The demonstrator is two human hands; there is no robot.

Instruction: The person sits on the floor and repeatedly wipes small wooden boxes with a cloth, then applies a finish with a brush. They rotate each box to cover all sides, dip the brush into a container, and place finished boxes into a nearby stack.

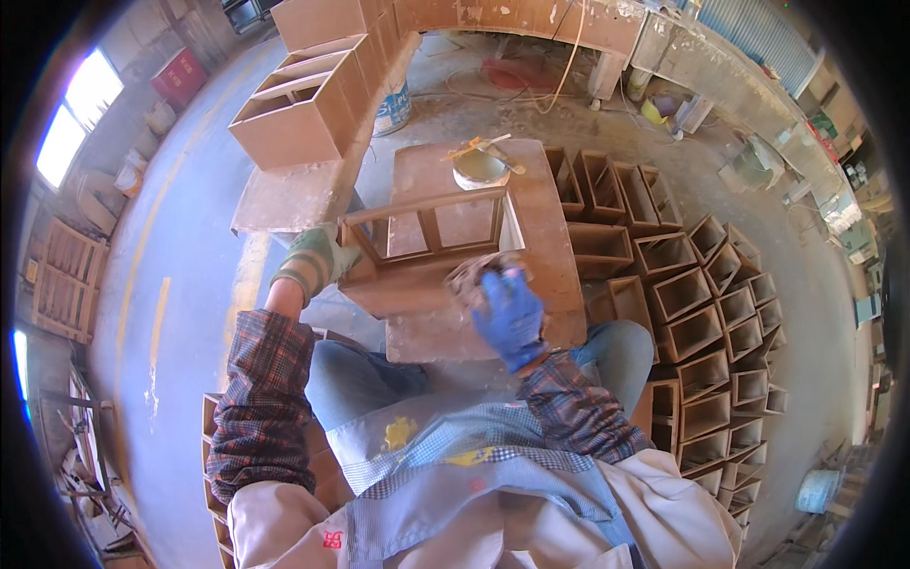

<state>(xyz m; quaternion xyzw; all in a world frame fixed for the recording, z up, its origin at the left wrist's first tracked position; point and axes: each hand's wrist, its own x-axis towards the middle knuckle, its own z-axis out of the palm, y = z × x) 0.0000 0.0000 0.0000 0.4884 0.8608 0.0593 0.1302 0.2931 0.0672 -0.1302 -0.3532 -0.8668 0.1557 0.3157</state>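
Hands are both busy on a small open wooden frame box sitting on a low work table right in the middle of the frame. Left hand, in a green and grey work glove, is wrapped around the box's left end, fingers curled on the corner and gripping it. Right hand, in a blue glove, is at the box's lower right edge with a crumpled brownish rag bunched under the fingers, so those are clenched on the rag and pressing it against the wood.

Further back on the same table, upper centre of the frame, sits a round bowl with a couple of sticks lying across its rim. Can't tell what's in the bowl.

Right half of the frame is packed with rows of similar open wooden boxes laid on the floor, openings facing up. Upper left has a few bigger boxes stacked on a bench, with a white bucket just beside them. Another pale bucket sits at the lower right. The person is seated, knees under the table, plaid sleeves and an apron filling the bottom of the frame.
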